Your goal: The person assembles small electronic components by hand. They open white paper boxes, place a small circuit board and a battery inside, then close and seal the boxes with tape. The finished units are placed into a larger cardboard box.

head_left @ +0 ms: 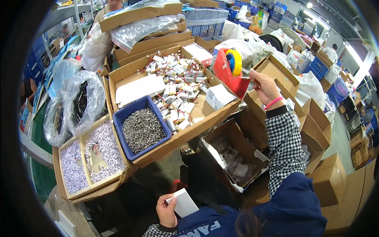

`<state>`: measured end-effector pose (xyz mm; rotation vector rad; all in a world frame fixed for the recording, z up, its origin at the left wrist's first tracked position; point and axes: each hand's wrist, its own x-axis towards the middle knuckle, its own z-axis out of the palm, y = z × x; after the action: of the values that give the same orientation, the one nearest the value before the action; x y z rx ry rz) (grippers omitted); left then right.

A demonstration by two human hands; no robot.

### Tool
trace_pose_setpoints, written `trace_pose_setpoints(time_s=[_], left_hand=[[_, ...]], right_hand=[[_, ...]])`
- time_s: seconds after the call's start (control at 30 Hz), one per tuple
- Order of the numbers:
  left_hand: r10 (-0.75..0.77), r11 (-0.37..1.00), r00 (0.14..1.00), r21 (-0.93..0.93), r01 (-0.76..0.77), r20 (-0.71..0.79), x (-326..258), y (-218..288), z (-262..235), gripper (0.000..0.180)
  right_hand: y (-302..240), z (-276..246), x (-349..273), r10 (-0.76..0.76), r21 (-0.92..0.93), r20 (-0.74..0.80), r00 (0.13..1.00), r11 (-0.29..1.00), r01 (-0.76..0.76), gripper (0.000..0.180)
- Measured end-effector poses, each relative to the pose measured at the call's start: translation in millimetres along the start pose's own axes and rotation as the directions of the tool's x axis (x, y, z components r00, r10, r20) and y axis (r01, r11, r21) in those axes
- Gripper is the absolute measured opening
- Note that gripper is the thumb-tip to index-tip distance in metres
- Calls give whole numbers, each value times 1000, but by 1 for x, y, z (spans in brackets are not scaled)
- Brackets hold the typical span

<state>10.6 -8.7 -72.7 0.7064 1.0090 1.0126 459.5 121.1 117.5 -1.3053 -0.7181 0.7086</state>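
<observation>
My left hand (166,210) is low in front of my apron, its thumb and fingers closed on a small flat white box (185,203). Out to the right, my right hand (265,87) reaches up to the front end of a red tape dispenser (227,76). Its thumb and forefinger pinch what looks like the free end of a strip of clear tape (246,73). A yellow tape roll (236,62) with a blue core sits in the dispenser. The dispenser stands at the right corner of a cardboard tray (205,112).
In the tray lie many silvery battery packs (177,89) with red wires. A blue bin (169,136) holds small metal parts. Left of it, a divided wooden tray (83,158) holds tiny white parts. Below the dispenser, an open carton (252,179) contains bagged items; more cartons (329,181) stand right.
</observation>
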Motion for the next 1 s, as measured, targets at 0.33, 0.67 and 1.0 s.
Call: trace_pose_setpoints(time_s=[0.33,0.67,1.0], left_hand=[[-14,999,1000,40,14,-8,-1,2,3,16],[-55,998,988,40,50,143,-2,2,-4,32],[32,974,991,218,-60,133,-10,15,3,33]], right_hand=[[15,1,-29,151,217,9,989,965,-149,20],[35,-1,-29,75,277,39,996,957,-83,19],[56,12,-63,-91,423,-129,987,895,138,14]])
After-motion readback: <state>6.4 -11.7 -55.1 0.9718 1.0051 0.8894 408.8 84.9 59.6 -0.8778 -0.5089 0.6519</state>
